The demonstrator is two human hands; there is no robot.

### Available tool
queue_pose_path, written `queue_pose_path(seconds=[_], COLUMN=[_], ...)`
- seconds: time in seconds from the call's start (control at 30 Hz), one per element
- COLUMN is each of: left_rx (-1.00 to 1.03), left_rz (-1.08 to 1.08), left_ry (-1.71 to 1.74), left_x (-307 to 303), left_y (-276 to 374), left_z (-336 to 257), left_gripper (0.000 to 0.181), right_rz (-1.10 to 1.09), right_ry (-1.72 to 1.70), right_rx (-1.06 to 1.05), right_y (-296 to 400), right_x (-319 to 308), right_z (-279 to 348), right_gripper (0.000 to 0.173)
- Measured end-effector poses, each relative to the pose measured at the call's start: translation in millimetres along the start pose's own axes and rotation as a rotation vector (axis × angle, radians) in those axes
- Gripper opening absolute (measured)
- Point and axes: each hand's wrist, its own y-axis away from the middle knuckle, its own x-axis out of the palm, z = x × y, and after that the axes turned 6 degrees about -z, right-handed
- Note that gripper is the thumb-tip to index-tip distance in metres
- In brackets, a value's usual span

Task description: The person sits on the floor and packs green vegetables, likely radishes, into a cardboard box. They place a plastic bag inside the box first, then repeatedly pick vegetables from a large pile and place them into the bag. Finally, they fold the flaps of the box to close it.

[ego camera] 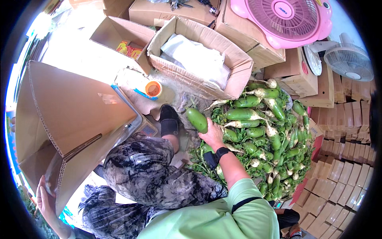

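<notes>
A green radish (pixel 197 120) is held in my right hand (pixel 212 133), its leafless rounded end pointing up and left. The hand is at the left side of a large pile of green-and-white radishes (pixel 274 134) with leaves and thin roots. At the lower left, my left hand (pixel 44 195) has its fingers extended at the edge of a tall open cardboard box (pixel 80 98). Whether those fingers press on the box wall is not clear. Clear plastic shows along the box's side, and part of its inside is hidden.
An open carton with white plastic (pixel 195 59) and a smaller carton with printed packets (pixel 118 33) stand ahead. An orange-rimmed tape roll (pixel 153 89) lies near my shoe. Two fans, one pink (pixel 283 18), one white (pixel 348 62), and stacked boxes (pixel 334 179) are at right. A person's dark sleeve (pixel 288 217) shows lower right.
</notes>
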Motion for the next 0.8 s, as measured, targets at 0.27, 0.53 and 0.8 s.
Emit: queue_pose_path(seconds=[0.27, 0.53, 0.8], left_rx=[0.043, 0.056, 0.009], left_rz=[-0.049, 0.139, 0.009], left_ry=[-0.009, 0.047, 0.033], left_x=[5.3, -0.3, 27.1], left_y=[2.8, -14.4, 8.2], left_z=[4.7, 5.4, -13.6], left_gripper=[0.033, 0.033, 0.029], right_rz=[0.193, 0.543, 0.606], right_ry=[0.242, -0.808, -1.514], right_rx=[0.142, 0.578, 0.496], right_y=[59.1, 102.2, 86.2], right_x=[-40.4, -75.2, -122.7], right_z=[-38.6, -162.7, -77.9], right_gripper=[0.071, 0.076, 0.081])
